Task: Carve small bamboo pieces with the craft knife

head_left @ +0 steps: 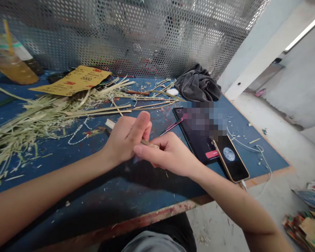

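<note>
My left hand (128,136) is closed, its thumb raised, around a thin bamboo strip (149,144). A pale flat end (109,123) sticks out on the far side of that hand, seemingly part of the same strip. My right hand (170,154) meets it from the right, with thumb and fingers closed on the near end of the strip. Whether the right palm hides anything else, I cannot tell. Both hands are just above the blue tabletop (115,196). Beyond them lies a slim pointed tool (170,126), its tip toward my right hand.
Bamboo shavings (42,115) heap up at left under a yellow sandpaper sheet (76,81). A drink cup (15,66) stands behind. To the right are a tablet (196,140), a phone (232,157) on a white cable (266,164), and a dark cloth (198,84). Perforated metal (126,35) backs the table.
</note>
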Demonstrator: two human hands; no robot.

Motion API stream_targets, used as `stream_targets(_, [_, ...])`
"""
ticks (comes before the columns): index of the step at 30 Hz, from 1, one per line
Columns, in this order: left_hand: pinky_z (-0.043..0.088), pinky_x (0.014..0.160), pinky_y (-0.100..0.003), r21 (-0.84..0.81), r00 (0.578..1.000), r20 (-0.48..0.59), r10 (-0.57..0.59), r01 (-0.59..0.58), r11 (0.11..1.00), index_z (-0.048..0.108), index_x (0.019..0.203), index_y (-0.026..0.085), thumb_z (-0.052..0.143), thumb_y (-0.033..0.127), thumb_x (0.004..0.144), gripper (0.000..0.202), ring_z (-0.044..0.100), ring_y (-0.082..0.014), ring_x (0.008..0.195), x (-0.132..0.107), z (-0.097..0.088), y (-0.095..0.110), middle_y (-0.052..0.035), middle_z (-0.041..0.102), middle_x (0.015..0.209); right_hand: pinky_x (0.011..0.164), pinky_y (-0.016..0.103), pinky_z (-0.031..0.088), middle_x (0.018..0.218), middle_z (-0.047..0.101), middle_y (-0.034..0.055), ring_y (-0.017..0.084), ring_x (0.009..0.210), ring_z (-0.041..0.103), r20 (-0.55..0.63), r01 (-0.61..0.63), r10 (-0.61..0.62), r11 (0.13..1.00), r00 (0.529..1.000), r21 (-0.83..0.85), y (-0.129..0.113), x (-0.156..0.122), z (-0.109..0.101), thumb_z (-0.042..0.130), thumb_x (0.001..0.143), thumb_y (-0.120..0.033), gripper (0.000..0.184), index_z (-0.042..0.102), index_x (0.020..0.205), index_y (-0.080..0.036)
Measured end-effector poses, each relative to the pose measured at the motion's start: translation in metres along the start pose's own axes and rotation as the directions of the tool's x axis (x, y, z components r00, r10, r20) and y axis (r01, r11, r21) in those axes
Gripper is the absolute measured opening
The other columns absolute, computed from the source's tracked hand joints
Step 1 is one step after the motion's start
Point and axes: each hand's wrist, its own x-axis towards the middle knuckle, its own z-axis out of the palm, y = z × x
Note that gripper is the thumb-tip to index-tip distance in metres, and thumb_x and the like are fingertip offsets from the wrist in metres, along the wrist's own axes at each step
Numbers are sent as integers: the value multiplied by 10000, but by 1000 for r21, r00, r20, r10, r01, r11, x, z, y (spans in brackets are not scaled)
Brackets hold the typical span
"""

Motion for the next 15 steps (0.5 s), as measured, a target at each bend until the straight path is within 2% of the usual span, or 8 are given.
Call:
stream_targets(4, [222,431,-269,-83,999,-30,-35,33,996,338,382,201,214,595,926,683,303,-79,378,16,10,6,23,313,354,442,216,202,447,265,-73,43,455,244,-178,135,-145,989,973,-67,2,0,0,561,842,-465,549,328,442,-171])
stream_targets(7, [189,427,-274,-40,995,-82,-49,46,998,295,380,205,274,580,912,651,270,-79,390,30,19,6,26,292,358,447,243,171,427,249,-72,46,443,217,-291,121,-185,966,939,-227,2,2,-9,581,830,-479,579,317,418,-171])
stream_targets(10, [169,422,-269,46,993,-115,-38,44,998,258,376,206,331,514,905,616,257,-78,390,44,25,6,27,281,357,451,255,163,408,261,-71,44,425,213,-325,87,-201,939,924,-334,4,4,-19,584,832,-466,579,332,404,-169])
stream_targets(12, [169,413,-261,25,995,-94,-17,20,999,256,369,203,331,477,907,609,256,-74,381,52,27,6,31,270,352,451,243,190,404,278,-69,43,418,238,-331,102,-208,946,920,-308,5,4,-23,527,866,-406,540,341,416,-172])
stream_targets(15, [186,404,-249,-109,1000,-12,23,-24,994,289,360,199,341,490,906,621,265,-67,376,62,32,5,36,285,349,443,230,209,397,290,-66,43,407,267,-394,136,-237,954,888,-269,9,5,-23,461,881,-340,493,322,435,-181])
